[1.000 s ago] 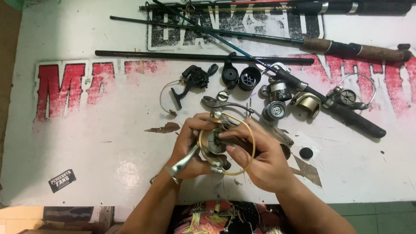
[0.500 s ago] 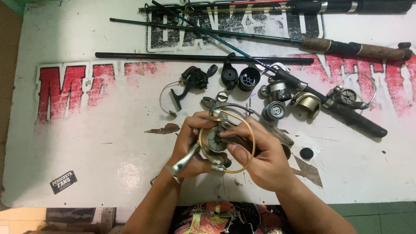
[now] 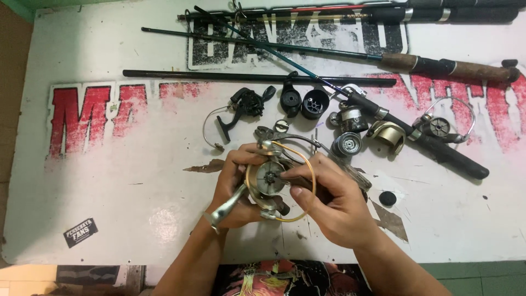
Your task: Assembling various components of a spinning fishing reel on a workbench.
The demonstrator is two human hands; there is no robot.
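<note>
Item, lower centre of frame: gold spinning reel (image 3: 269, 183) with wire bail, held over a white painted surface (image 3: 109, 181). Left hand (image 3: 233, 186) is closed around the reel body from below; the handle juts toward lower left. Right hand (image 3: 329, 200) pinches at the rotor face with thumb and forefinger. Just above: pliers (image 3: 274, 133), black reel body (image 3: 246, 104), two dark spools (image 3: 301, 101), silver spool (image 3: 348, 145). Upper frame: several fishing rods (image 3: 329, 52), laid crosswise.
</note>
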